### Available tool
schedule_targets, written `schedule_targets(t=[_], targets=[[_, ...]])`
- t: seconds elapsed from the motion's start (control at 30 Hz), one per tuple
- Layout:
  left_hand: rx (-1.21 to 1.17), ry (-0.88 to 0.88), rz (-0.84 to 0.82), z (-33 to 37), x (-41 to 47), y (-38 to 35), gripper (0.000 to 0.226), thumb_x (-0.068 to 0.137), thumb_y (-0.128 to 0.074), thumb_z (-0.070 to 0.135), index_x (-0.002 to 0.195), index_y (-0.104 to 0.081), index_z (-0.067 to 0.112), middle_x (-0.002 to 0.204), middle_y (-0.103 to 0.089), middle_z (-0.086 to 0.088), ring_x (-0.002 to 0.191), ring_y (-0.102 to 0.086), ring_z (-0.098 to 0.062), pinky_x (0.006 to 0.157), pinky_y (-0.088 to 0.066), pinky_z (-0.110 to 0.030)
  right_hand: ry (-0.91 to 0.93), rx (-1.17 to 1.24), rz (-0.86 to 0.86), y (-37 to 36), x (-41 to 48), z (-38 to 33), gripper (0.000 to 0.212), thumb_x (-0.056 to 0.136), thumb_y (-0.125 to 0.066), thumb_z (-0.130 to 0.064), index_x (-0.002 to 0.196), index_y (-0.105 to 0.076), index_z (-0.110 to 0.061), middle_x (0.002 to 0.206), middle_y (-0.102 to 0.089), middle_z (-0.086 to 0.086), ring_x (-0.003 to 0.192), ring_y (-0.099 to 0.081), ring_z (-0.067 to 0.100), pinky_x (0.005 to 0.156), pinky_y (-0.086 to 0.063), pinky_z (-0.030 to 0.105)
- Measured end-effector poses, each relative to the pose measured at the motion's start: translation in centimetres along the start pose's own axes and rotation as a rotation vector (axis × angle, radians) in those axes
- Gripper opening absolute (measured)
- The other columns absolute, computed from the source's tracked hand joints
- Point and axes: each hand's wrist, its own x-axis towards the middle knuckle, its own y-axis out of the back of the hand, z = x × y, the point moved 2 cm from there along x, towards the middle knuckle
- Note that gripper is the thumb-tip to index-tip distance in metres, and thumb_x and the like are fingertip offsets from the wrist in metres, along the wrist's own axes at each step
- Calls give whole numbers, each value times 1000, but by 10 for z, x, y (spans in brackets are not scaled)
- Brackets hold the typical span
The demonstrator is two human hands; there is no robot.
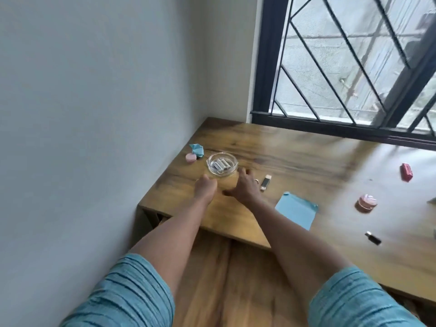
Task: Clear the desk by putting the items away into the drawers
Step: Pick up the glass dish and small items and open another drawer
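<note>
Glass dish (232, 159) with batteries (220, 165) on desk (295, 161); right hand (244, 186) spread beside it, left hand (204, 186) curled, grip unclear.

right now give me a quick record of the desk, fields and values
surface: wooden desk under a barred window
hands: left hand and right hand beside the glass dish
dish contents: grey cylinders, likely batteries
near dish: pink round case, crumpled blue paper, silver stick
right side: blue sheet, pink jar, pink pack, black stick
</note>
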Motion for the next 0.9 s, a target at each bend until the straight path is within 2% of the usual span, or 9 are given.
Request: schedule_targets(t=[0.13, 0.23, 0.3, 0.37, 0.47, 0.57, 0.7, 0.8, 0.9], targets=[[41, 46, 50, 7, 48, -4, 45, 94, -36, 24, 137, -43, 12, 135, -52, -17, 123, -49, -36, 106, -38, -42, -9, 27, -73, -8, 60, -2, 120, 64, -83, -42, 149, -7, -3, 153, -11, 17, 144, -7, 34, 116, -21, 46], [-26, 38, 47, 3, 75, -8, 45, 98, -34, 29, 141, -39, 17, 138, -49, -15, 125, -47, -34, 106, -38, -43, -28, 69, -136, -21, 86, -9, 133, 62, -82, -48, 148, 7, 0, 154, 1, 22, 144, -7, 37, 116, -17, 45], [-98, -16, 50, 2, 87, -11, 43, 97, -36, 24, 140, -42, 21, 137, -52, -13, 124, -49, -33, 105, -41, -43, -27, 84, -135, -28, 96, -13, 132, 61, -83, -47, 148, 3, 2, 152, -7, 23, 140, -16, 40, 114, -21, 43], [-154, -47, 36, 0, 93, -14, 43, 94, -38, 17, 136, -47, 23, 132, -55, -15, 121, -52, -36, 102, -44, -45, -43, 68, -102, -30, 101, -16, 122, 62, -84, -40, 146, -7, 4, 144, -19, 22, 134, -28, 40, 111, -29, 40], [-294, -4, 22, -3, 91, -19, 45, 90, -40, 11, 131, -53, 23, 125, -61, -17, 114, -57, -37, 93, -49, -42, -69, 40, -81, -26, 96, -19, 112, 62, -85, -33, 144, -15, 2, 137, -25, 21, 127, -35, 40, 105, -37, 39], [-450, 59, 13, -3, 81, -22, 41, 90, -47, 5, 128, -58, 16, 119, -65, -16, 95, -64, -29, 76, -50, -33, -71, 24, -68, -16, 83, -21, 107, 59, -86, -29, 141, -23, -1, 133, -28, 20, 123, -38, 40, 102, -40, 38], [-733, 139, -54, 5, 49, -15, 46, 89, -52, -6, 135, -49, 5, 99, -67, -9, 80, -59, -22, 71, -51, -36, -55, -34, -39, 12, 50, -23, 93, 56, -87, -27, 130, -35, -4, 128, -30, 17, 116, -44, 39, 94, -44, 37], [-750, 121, -115, 11, 10, -5, 42, 87, -58, -5, 128, -51, -1, 96, -64, -13, 81, -63, -24, 70, -55, -34, -43, -117, -91, 32, 16, -26, 95, 55, -86, -28, 132, -33, -13, 134, -24, 19, 115, -45, 42, 90, -46, 37], [-627, 85, -190, 12, -43, 3, 37, 84, -62, -5, 121, -56, -5, 101, -65, -17, 81, -63, -23, 70, -55, -32, -108, -200, -236, 51, -26, -27, 111, 60, -82, -25, 148, -13, -28, 151, 4, 25, 134, -24, 51, 104, -38, 45]])
